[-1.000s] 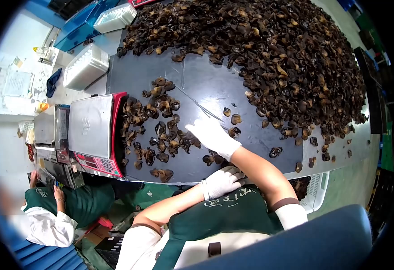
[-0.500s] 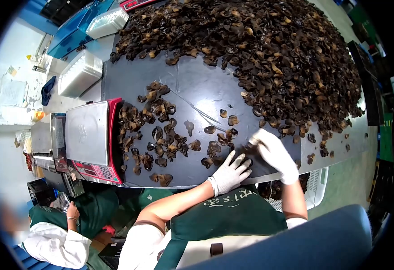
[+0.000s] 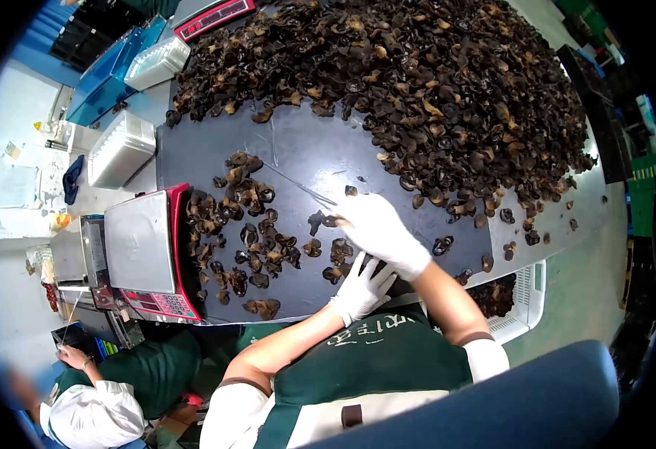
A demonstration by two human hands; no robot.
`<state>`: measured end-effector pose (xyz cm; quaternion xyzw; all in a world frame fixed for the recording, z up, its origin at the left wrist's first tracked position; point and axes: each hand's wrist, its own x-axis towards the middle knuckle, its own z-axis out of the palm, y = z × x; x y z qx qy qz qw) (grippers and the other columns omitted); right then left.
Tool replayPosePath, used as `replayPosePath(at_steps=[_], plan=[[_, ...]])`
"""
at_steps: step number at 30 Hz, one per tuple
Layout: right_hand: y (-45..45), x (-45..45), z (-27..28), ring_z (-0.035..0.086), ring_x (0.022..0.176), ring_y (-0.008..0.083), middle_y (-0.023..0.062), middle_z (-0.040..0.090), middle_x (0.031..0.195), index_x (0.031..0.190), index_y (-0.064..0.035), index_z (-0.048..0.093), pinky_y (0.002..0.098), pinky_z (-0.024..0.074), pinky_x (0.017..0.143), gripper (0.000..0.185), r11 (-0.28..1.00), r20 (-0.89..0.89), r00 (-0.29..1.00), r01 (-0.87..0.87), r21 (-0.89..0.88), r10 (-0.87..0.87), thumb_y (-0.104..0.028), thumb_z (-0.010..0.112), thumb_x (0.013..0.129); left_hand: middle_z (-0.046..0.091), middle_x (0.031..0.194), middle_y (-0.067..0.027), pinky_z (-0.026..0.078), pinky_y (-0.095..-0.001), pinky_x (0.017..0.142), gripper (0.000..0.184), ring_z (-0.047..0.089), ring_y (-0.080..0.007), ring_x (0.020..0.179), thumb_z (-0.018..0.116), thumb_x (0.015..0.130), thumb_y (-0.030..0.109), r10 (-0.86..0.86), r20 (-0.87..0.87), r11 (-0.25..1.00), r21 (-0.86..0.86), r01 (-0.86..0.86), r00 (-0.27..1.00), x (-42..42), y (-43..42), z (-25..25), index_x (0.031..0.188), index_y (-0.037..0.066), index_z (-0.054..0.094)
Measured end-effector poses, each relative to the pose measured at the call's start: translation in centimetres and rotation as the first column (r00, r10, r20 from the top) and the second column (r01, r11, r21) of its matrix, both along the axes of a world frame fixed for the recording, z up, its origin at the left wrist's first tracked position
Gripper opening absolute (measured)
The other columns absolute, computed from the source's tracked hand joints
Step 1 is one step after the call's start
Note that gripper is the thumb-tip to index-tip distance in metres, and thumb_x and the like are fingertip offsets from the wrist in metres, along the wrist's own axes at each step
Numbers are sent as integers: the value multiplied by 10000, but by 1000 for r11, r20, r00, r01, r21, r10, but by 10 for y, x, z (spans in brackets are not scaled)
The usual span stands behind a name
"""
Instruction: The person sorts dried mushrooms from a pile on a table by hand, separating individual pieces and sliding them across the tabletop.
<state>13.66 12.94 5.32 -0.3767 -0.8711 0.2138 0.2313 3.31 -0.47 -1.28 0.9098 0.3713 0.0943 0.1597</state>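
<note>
While the white-gloved left hand (image 3: 361, 289) lies open, fingers spread, at the near edge of the flat dark-grey tabletop (image 3: 200, 150), the white-gloved right hand (image 3: 376, 230) bends just beyond it, beside dark brown, curled fungus-like pieces (image 3: 274, 258) scattered leftward; whether it grips one, I cannot tell. A large heap (image 3: 447, 105) fills the far right.

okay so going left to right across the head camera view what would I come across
Dark blue cloth, near red-framed digital scale, smaller scatter of wood ear mushroom pieces, gloved left hand, white slotted plastic basket.
</note>
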Motion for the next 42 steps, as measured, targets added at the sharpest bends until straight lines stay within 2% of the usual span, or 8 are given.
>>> replayPosePath(at_steps=[6,11,17,28,33,37,39,42], plan=[[5,-77,-48,655,810,258,104,641,823,900,-82,663,386,498,720,108,971,194,965,-204,126,178,-96,595,817,526,1321,-144,381,-556,1071,473,441,-436,1249,726,833,148,304,335,824,-563,-69,892,2,-1,-10,1264,25,575],[2,12,23,640,766,275,91,667,850,903,-25,659,332,513,723,111,854,-324,939,-75,-514,-112,-97,612,833,543,1340,-93,355,-589,1085,445,454,-358,1272,712,830,302,16,107,993,116,-28,994,2,3,-1,1227,112,649],[-74,174,37,673,787,332,152,689,799,889,-58,697,392,537,739,192,659,431,902,342,-670,-30,-151,657,726,442,1501,-132,201,-690,1135,607,294,-435,1432,710,821,332,238,33,970,35,-239,971,24,56,16,1346,72,551],[-149,213,48,671,808,332,135,688,784,830,-76,710,419,536,749,198,613,572,795,558,-559,-202,-216,717,690,656,860,-85,381,-491,1025,178,618,-289,890,633,776,250,390,-54,915,137,-380,919,-99,115,25,860,98,674],[-148,195,27,640,740,314,114,640,719,773,-71,664,442,503,692,105,831,492,810,490,-266,-320,-172,673,748,654,932,-78,383,-522,966,164,608,-271,987,626,784,249,591,43,699,472,-537,806,-138,97,54,882,134,689],[-115,135,12,566,1016,287,68,603,994,902,-106,660,429,448,892,155,935,199,931,332,-122,-305,-153,713,763,645,1093,-138,403,-489,927,366,571,-333,1072,630,772,322,237,-157,962,-97,-254,959,-26,82,99,1057,99,679],[-101,113,5,516,1140,330,90,590,1122,984,-112,657,493,394,990,262,939,212,915,333,88,-344,-179,736,743,437,1482,-196,244,-664,1097,605,361,-422,1388,592,888,473,75,-14,989,127,-73,997,0,55,37,1377,121,548],[-89,115,-5,442,1247,409,172,546,1278,1135,-100,626,540,348,1032,464,853,331,788,496,160,-520,-208,760,704,412,1517,-155,158,-696,1137,664,285,-385,1453,568,915,473,177,-196,983,78,-165,964,14,66,14,1452,93,475]])
